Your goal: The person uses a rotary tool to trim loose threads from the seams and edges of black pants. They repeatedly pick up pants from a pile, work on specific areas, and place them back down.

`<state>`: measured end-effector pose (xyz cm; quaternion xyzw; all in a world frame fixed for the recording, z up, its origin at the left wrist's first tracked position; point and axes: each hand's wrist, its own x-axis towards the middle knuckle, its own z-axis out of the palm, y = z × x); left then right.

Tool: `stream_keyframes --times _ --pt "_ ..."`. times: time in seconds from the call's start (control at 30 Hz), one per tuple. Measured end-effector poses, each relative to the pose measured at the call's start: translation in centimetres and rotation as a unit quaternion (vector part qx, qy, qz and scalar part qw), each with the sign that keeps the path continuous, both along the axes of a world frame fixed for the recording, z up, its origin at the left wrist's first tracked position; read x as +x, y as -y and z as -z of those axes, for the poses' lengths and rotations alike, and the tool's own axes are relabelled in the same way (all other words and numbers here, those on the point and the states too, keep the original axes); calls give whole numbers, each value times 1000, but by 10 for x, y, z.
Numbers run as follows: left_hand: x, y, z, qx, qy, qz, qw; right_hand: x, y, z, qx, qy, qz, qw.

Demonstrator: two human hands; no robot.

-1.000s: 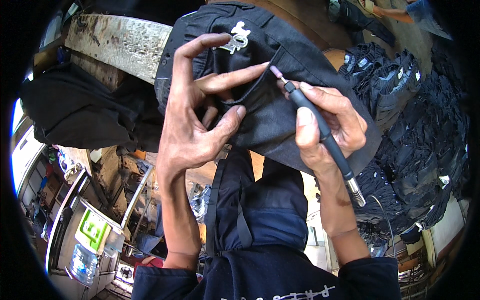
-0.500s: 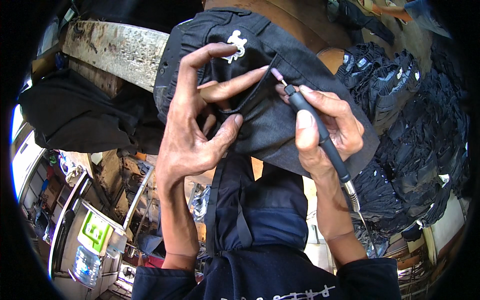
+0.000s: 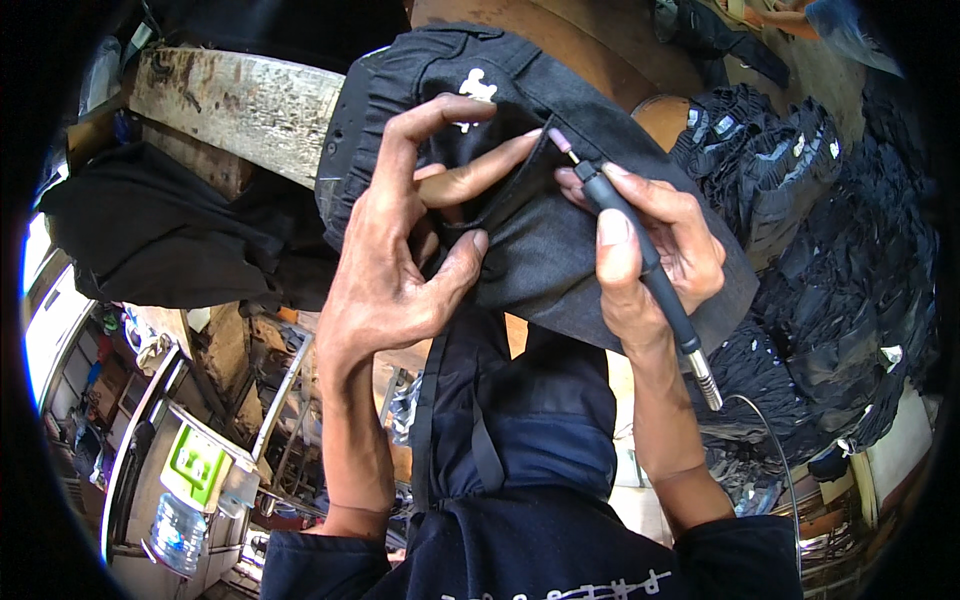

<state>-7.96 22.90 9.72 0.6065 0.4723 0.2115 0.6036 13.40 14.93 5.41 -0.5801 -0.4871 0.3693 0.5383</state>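
On my remote feed, a black garment [image 3: 545, 265] lay under both hands: gathered waistband [image 3: 352, 140], stitched pocket edge [image 3: 515, 185], part-hidden white emblem [image 3: 477, 85]. Right hand [image 3: 692, 245] gripped a dark pen-style rotary tool [image 3: 672, 310], pink tip [image 3: 559, 139] near that edge. Left hand [image 3: 400, 270] splayed; couldn't tell if its grip pinched fabric.

A black garment [image 3: 530, 270] lies across the upper centre of the frame, its gathered waistband [image 3: 350, 140] to the left, a white motif [image 3: 477, 85] near the top. A stitched pocket edge [image 3: 520, 190] slants down its middle. The dark, pen-shaped rotary tool [image 3: 657, 280] tilts, its pinkish tip [image 3: 559, 140] up-left by that edge, silver end down-right, trailing a thin cable [image 3: 772, 437].
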Motion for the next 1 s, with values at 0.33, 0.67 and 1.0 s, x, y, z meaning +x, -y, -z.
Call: stream_keyframes --times 0.33,0.67,1.0 --pt "-4 16 1 34 1 -52 998 8 4 -8 48 31 -42 997" --pt "9 45 -14 237 -391 -87 885 71 88 -47 29 280 115 953" --pt "-47 -46 -40 47 -78 -224 970 8 2 -23 1 210 109 972"
